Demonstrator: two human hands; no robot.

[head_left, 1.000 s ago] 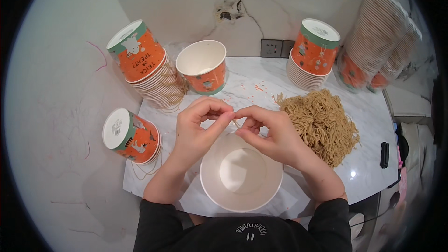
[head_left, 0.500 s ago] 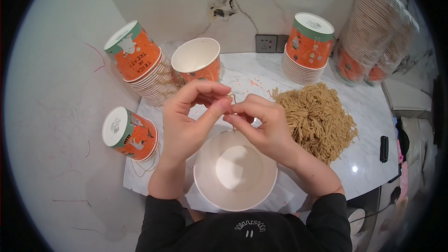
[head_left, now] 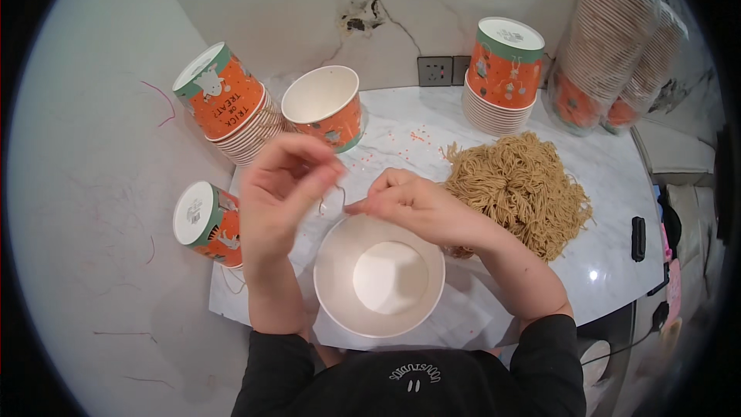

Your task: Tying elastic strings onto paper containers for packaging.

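Note:
A thin tan string [head_left: 343, 194] is pinched at the fingertips of my left hand [head_left: 282, 189], which is raised and slightly blurred. Beside it, at the far rim of an upright white paper bucket [head_left: 336, 293], my right hand [head_left: 413, 202] has its thumb and fingers pressed together. The string's lower end reaches the right fingertips and appears held there. Nothing shows inside the bucket, which stands close in front of me. A big heap of tan strings [head_left: 525, 193] lies to the right of my right hand.
Upside-down orange and green paper buckets stand stacked at the left [head_left: 231, 100], near left [head_left: 212, 224] and back right [head_left: 505, 73]. One upright bucket [head_left: 324, 108] stands at the back. Plastic-wrapped bucket stacks [head_left: 610, 38] lean by the wall. A black object [head_left: 638, 239] lies far right.
My hands have parted. The left moved left and slightly down with the string; the right moved left, down to the bucket's far rim.

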